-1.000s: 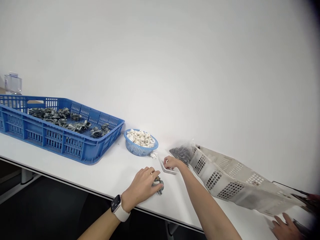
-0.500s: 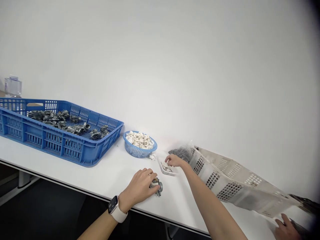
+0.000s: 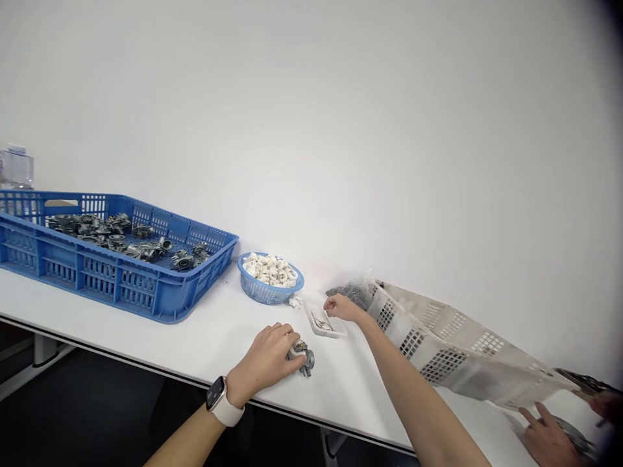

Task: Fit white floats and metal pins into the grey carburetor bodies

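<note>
Far left, a clear bottle (image 3: 18, 170) stood beyond the blue crate (image 3: 168, 295), which ran along the desk's (image 3: 228, 327) left part and held a loose heap of grey metal parts (image 3: 117, 241). Beside its right end, a round blue basket (image 3: 265, 293) was heaped with white pieces (image 3: 272, 269).

Left hand (image 3: 267, 358): closed over a grey metal fitting (image 3: 307, 363) on the desk, by the near edge, fingers over the top, thumb on the near side. Fitting looked cast: probably rigid, dense for its size, perhaps slick where smooth. Uneven outline, likely to rock if pressed off-centre; best hold, I judged, across the main body, clear of the small brassy bits.

Right of it, a shallow white tray (image 3: 331, 333) with thin dark strips (image 3: 321, 320). These seemed light, narrow, maybe springy, apt to tangle; one end looked the place to pinch. Right hand (image 3: 342, 307): above the tray's right side, fingertips drawn together; could not tell whether they held anything.

Behind, a clear bag (image 3: 357, 294) of dark bits; then a pale crate (image 3: 445, 363). Far right, a co-worker's hand (image 3: 548, 438) lay near the crate's end.
</note>
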### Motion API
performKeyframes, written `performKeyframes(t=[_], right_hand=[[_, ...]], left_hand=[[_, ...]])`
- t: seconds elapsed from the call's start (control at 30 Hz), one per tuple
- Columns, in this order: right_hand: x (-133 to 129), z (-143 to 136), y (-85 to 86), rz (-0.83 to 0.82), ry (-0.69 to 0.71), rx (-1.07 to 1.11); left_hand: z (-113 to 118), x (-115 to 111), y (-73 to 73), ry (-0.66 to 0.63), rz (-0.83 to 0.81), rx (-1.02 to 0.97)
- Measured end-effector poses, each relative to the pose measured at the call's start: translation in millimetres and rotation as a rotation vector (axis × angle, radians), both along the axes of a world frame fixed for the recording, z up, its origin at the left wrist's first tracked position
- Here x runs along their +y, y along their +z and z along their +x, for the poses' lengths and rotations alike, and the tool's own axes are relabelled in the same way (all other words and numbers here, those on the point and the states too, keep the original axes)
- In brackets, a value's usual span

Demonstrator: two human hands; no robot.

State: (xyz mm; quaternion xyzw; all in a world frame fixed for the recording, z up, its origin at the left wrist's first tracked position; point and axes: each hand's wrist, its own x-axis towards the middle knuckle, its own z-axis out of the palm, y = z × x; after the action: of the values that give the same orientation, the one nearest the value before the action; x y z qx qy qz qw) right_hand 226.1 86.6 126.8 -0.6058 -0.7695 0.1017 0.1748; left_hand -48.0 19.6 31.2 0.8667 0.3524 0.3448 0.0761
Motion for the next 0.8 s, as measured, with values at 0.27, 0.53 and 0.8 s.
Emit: performKeyframes(t=[0.27, 0.53, 0.8], right_hand=[[12.6, 3.9, -15.3, 0.068, -0.026, 0.034], [14.0, -9.1, -31.0, -0.015, 0.063, 0.388], [-39.0, -45.2, -87.3, -0.145, 0.146, 0.775]], left_hand=[[-1.0, -0.2, 1.5, 0.005, -0.017, 0.0], [-2.5, 3.9, -0.8, 0.006, -0.056, -0.003], [-2.6, 2.7, 0.9, -0.025, -0.089, -0.032]])
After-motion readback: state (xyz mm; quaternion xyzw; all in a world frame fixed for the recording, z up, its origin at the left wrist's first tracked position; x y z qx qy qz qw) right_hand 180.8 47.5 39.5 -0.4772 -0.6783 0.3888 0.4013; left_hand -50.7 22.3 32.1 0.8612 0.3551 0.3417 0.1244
